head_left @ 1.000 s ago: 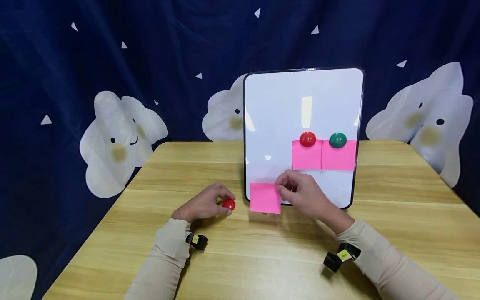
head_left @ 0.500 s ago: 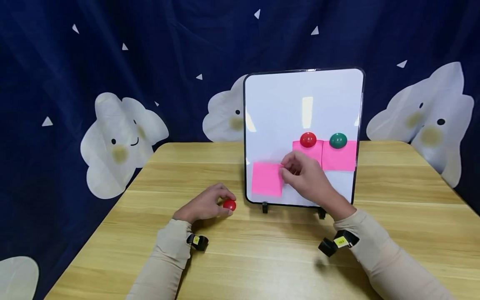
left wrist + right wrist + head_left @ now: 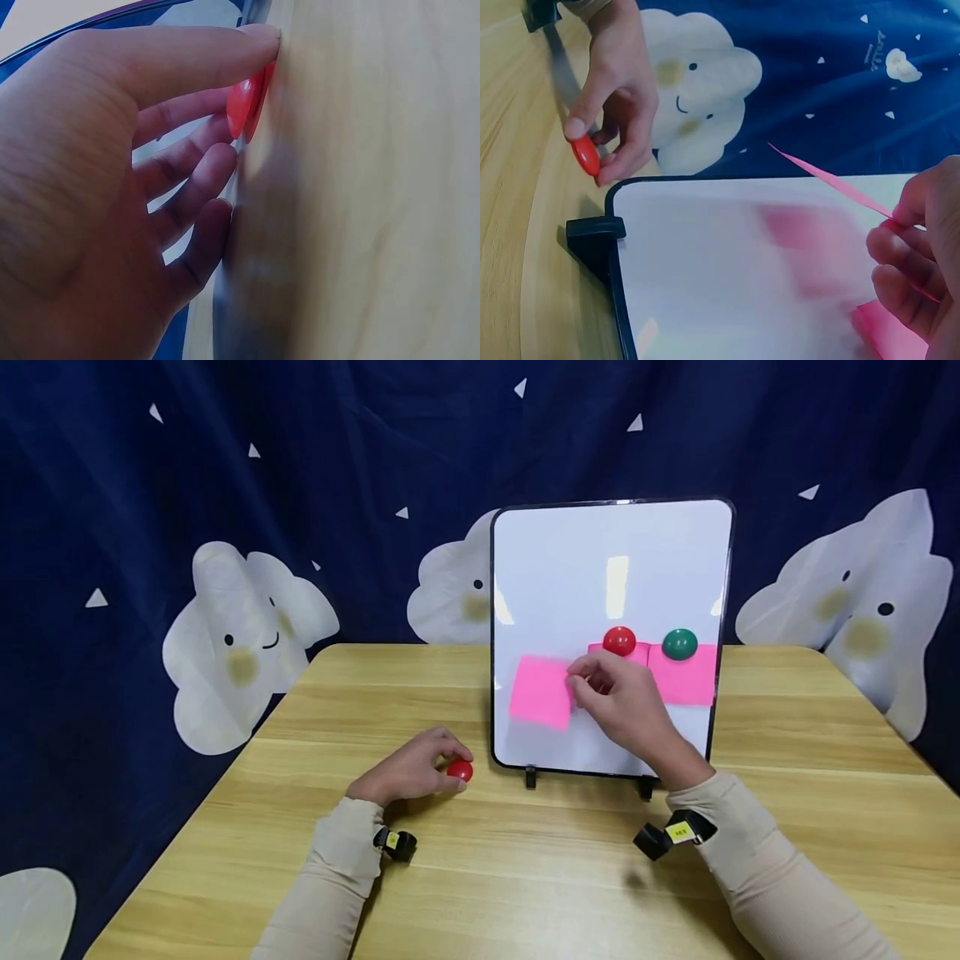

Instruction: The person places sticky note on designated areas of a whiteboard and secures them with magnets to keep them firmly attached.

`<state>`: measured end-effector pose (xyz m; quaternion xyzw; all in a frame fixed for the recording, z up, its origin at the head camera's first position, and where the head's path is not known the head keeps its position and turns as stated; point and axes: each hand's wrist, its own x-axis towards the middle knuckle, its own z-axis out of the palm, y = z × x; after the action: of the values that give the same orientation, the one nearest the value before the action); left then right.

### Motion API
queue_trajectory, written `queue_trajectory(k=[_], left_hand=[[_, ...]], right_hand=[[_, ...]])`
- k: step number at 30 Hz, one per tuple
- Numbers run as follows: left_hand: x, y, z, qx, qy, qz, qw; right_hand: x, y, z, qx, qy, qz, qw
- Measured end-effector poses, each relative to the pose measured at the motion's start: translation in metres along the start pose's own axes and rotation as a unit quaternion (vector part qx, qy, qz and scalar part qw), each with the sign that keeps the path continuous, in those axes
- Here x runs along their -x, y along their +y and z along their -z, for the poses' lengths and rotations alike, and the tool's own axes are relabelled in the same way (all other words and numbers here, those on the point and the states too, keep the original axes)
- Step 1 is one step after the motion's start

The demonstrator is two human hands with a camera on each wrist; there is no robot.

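Observation:
My right hand (image 3: 626,702) pinches a pink sticky note (image 3: 540,691) by its right edge, in front of the whiteboard (image 3: 555,585). In the right wrist view this sticky note (image 3: 832,180) stands off the board, which mirrors it. On the table left of the board, my left hand (image 3: 411,768) grips a round red magnet (image 3: 461,770) between thumb and fingers. The left wrist view shows the magnet (image 3: 241,107) at the tabletop, under the thumb. Two pink notes hang side by side on the board, below a red magnet (image 3: 619,641) and a green magnet (image 3: 680,644); my right hand partly covers the left one.
The whiteboard stands upright on small black feet (image 3: 531,777) on the wooden table (image 3: 450,877). Behind it hangs a dark blue curtain (image 3: 375,435) printed with white clouds. Each wrist wears a black camera on a strap.
My right hand has lifted the sticky note from the board's bottom edge up across its lower left, and the note now tilts slightly. My left hand stays in place with the red magnet.

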<state>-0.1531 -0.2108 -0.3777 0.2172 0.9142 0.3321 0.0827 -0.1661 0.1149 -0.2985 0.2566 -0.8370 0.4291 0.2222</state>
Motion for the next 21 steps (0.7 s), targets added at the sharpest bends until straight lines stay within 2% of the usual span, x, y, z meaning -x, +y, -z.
queue_trajectory(k=[10, 21], left_hand=[[0.001, -0.002, 0.001, 0.011, -0.001, -0.007, 0.9999], [0.0, -0.001, 0.001, -0.01, 0.001, -0.008, 0.9999]], right_hand=[[-0.003, 0.002, 0.001, 0.032, 0.035, 0.029, 0.9984], [-0.012, 0.003, -0.008, 0.074, 0.043, 0.103, 0.991]])
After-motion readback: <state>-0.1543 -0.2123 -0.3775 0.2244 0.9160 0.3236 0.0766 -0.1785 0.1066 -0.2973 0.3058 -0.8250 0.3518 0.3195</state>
